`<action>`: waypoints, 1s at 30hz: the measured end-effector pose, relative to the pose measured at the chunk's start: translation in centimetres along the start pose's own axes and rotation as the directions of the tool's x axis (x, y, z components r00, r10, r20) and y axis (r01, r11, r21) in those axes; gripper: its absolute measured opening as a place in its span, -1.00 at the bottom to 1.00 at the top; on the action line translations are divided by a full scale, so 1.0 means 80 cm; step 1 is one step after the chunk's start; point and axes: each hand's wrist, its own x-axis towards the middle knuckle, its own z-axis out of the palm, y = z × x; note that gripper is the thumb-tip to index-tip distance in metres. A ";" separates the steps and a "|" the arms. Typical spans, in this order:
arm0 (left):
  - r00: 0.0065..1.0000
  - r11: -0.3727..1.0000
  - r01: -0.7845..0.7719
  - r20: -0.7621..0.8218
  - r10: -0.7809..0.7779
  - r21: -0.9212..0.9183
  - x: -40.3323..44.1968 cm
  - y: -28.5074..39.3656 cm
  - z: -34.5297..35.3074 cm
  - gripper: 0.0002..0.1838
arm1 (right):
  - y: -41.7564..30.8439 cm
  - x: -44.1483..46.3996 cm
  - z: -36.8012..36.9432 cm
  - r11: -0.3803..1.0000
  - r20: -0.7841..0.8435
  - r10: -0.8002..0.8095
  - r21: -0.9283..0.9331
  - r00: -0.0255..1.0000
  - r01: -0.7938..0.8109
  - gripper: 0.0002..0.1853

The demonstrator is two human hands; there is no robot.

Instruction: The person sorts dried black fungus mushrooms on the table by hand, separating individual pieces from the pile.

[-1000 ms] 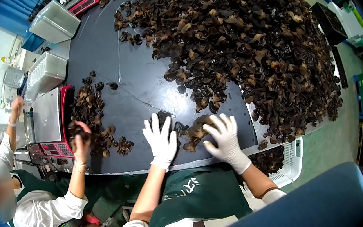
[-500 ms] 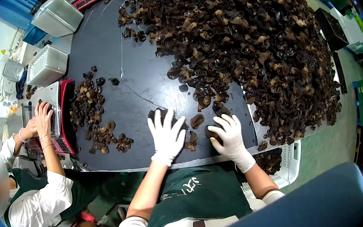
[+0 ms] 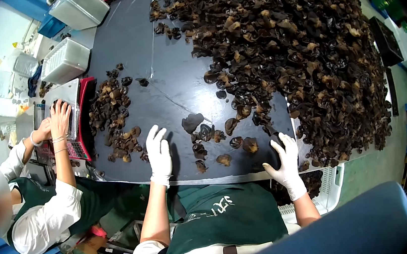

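Note:
My left hand [image 3: 159, 154], in a white glove, is held over the dark tabletop [image 3: 174, 97] near its front edge, fingers stretched out and nothing visible in it. To its right lie several loose wood ear mushrooms [image 3: 207, 132], dark brown and curled. My right hand [image 3: 285, 161], also gloved, is at the front right with thumb and fingers apart. Its fingertips are close to a few wood ears [image 3: 250, 145]; whether they touch any is unclear. A large heap of wood ears [image 3: 296, 54] covers the table's right and far side.
A smaller pile of wood ears [image 3: 110, 110] lies at left, beside a red scale [image 3: 79, 127]. Another person's hands [image 3: 59, 122] are at that scale. Clear plastic boxes [image 3: 65, 60] stand behind it. A white basket [image 3: 330, 187] sits below the front right edge.
My left hand has moved left and turned on its side, uncovering wood ears. My right hand has moved right and toward me. Loose wood ears now lie spread between them.

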 end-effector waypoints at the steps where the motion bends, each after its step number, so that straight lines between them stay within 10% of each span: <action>1: 0.997 0.996 -0.071 0.006 0.071 0.045 -0.006 0.003 0.001 -0.68 | -0.003 0.000 0.001 1.000 0.013 -0.011 -0.014 1.000 0.011 -0.20; 16: 0.975 0.985 -0.148 0.177 0.130 0.088 -0.071 0.065 0.009 -0.43 | -0.121 0.119 0.066 0.927 -0.117 -0.368 0.034 0.922 0.374 -0.67; 20: 0.971 0.992 -0.068 0.237 0.042 0.105 -0.091 0.054 0.000 -0.28 | -0.131 0.158 0.117 0.936 0.086 -0.339 -0.072 0.937 0.345 -0.68; 30: 0.977 0.984 -0.133 0.182 0.109 0.121 -0.098 0.061 0.015 -0.24 | -0.128 0.161 0.070 0.965 -0.118 -0.263 -0.025 0.958 0.262 -0.75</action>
